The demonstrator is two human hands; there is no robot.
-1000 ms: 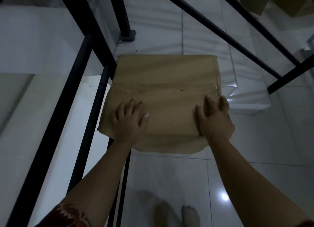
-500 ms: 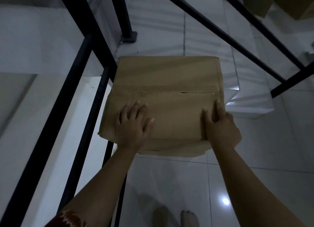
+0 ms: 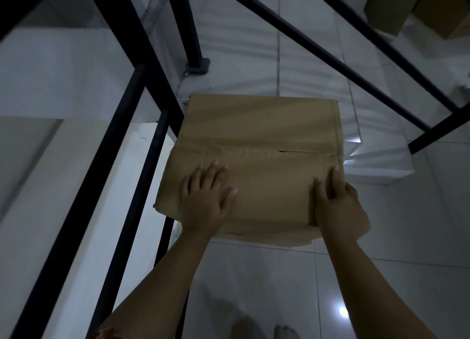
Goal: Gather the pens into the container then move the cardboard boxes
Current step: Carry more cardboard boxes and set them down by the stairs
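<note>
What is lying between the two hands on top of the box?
Only bare cardboard: the box top between left hand and right hand holds nothing, in the head view.

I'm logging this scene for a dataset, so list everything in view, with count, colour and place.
cardboard box: 1, brown, centre, on the floor beside the frame, both hands on it
more cardboard boxes: at least 2, brown, top right corner
metal frame: 1, black bars, left and across the top
floor: white glossy tiles, a light reflection at lower right
feet: 2, bare, bottom edge
left hand: flat on the box top
right hand: grips the box's near right corner
</note>
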